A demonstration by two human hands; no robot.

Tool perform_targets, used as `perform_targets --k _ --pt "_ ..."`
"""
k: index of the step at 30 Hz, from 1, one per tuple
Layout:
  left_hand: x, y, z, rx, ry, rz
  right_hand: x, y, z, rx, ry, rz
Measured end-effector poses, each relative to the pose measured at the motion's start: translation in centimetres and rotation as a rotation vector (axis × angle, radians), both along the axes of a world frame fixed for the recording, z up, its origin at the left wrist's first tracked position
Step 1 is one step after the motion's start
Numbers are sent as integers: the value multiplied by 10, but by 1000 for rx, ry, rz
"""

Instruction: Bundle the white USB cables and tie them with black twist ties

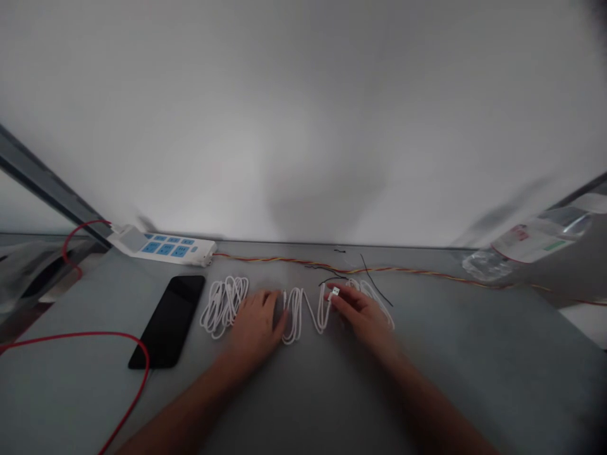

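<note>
Nearest to us, a red cable [85, 333] curves over the left front of the grey desk [303, 404] and crosses the lower corner of a dark phone [168, 322]. In the middle of the desk our two hands face each other across a white cable [294, 316], which lies in upright loops between them. Our left hand [256, 322] rests low on the desktop, its thumb beside the narrow loops; the view is dim and blurred there, so we cannot tell whether its fingers pin anything. Our right hand [358, 309] pinches the cable's USB plug [334, 292] between thumb and fingers, tip turned upward. We judge the middle cable to be about half gathered: the loops by our left hand sit close together, while the stretch toward the plug runs in wider bends that remain to be drawn in. Left of our left hand, a white bundle [222, 306] lies coiled, its loops rather loose; more white loops [385, 314] show partly behind our right hand. Just beyond, thin black ties [367, 273] lie loose, and we see none around the middle cable, so no fastening is done on it. Farther back, twisted wires [270, 259] run along the wall [303, 126] from a power strip [164, 248] toward a clear bottle [535, 237] tilted at the right.
</note>
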State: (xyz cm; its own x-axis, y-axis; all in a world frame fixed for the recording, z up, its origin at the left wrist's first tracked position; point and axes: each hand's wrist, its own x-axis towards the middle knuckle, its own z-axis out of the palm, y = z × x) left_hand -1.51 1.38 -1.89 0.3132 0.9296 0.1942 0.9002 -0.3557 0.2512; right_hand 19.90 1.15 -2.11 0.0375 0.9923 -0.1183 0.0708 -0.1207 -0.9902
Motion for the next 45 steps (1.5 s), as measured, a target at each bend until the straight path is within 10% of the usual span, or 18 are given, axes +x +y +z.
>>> perform_targets --k 10,18,45 --pt "3 0 -1 -43 -38 -41 -2 -1 -2 -6 15 128" --pt "4 -2 2 -77 -18 -56 -3 -5 -7 300 -611 20" --pt "9 -4 7 -86 1 -4 -5 -7 -5 83 -763 122"
